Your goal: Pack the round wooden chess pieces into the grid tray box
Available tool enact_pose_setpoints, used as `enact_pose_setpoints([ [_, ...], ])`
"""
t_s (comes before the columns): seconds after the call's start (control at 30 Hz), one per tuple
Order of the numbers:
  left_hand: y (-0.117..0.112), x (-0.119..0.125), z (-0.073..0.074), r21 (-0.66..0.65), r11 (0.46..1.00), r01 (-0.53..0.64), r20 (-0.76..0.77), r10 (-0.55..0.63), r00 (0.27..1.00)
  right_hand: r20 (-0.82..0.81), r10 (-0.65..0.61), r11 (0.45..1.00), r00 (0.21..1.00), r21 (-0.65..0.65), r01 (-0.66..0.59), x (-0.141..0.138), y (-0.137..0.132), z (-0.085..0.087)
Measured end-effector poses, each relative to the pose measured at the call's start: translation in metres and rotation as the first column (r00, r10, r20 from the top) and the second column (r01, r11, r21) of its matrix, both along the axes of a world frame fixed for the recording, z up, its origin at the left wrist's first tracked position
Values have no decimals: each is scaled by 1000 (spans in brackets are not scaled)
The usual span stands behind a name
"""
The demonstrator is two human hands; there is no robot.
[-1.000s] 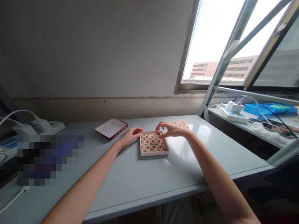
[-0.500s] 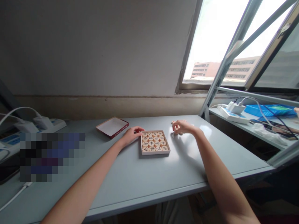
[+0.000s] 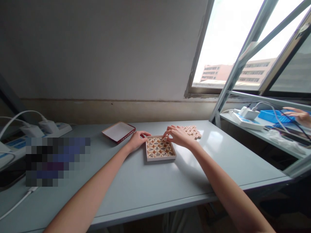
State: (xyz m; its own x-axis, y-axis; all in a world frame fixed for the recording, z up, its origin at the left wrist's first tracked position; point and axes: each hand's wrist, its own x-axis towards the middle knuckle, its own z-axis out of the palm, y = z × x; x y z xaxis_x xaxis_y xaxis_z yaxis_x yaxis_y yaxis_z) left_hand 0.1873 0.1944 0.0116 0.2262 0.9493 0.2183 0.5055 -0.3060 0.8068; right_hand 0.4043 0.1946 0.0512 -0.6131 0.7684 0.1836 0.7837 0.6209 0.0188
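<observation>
A shallow white box [image 3: 161,159] sits on the desk, holding rows of round wooden Chinese chess pieces [image 3: 157,149] marked with dark characters. My left hand [image 3: 138,140] grips the box's far left corner, thumb on the rim. Over the box's far right corner, my right hand [image 3: 177,136] has its fingers bent down and closed around a chess piece, which they mostly cover. Behind that hand, more loose pieces [image 3: 193,130] lie bunched together on the desk, partly hidden by it. The red-sided box lid [image 3: 118,132] rests inside up, left of my left hand.
The grey desk [image 3: 136,191] meets a wall at the back. Power strips with plugs [image 3: 46,127] and a blurred patch are at left. On the right-hand shelf are another power strip [image 3: 246,119], a blue tray [image 3: 273,116], crumpled white plastic [image 3: 284,140] and another person's hand [image 3: 300,116].
My right hand has moved left from the loose pieces to the box's far right corner. My left hand keeps its place at the box. The other person's hand has come further into view.
</observation>
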Motion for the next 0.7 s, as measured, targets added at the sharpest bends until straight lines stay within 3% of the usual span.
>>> enact_pose_setpoints([
  [0.5,1,0,-2,11,1000,-16,2,16,1000,-194,65,972,979,-211,-107,12,16,-7],
  [0.7,1,0,-2,7,1000,-28,-19,29,999,-205,98,969,974,-205,-141,12,16,-6],
])
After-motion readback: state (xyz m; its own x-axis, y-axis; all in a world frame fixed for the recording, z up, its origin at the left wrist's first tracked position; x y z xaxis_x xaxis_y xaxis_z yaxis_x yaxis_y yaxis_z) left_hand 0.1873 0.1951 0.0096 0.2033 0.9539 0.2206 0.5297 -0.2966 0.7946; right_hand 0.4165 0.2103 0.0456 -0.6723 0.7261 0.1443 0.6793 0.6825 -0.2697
